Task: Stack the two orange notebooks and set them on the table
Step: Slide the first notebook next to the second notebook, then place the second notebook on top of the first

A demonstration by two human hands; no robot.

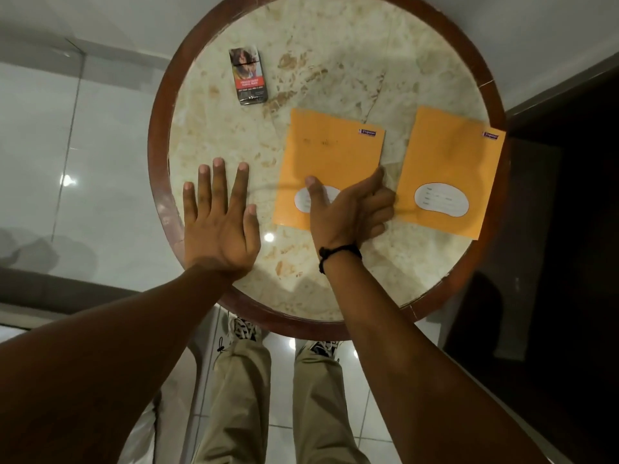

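Two orange notebooks lie flat side by side on the round marble table [335,61], a narrow gap between them. The left notebook [330,152] has my right hand [348,212] at its near right corner: the thumb presses on its white label and the fingers curl at its right edge, gripping it. The right notebook [450,162] lies untouched near the table's right rim, its far corner over the wooden edge. My left hand [219,219] rests flat on the table to the left of the notebooks, fingers spread, holding nothing.
A cigarette pack [248,77] lies at the table's far left. The table has a dark wooden rim [160,135]. Glossy floor tiles surround it, and my shoes [244,329] stand under the near edge. A dark area lies to the right.
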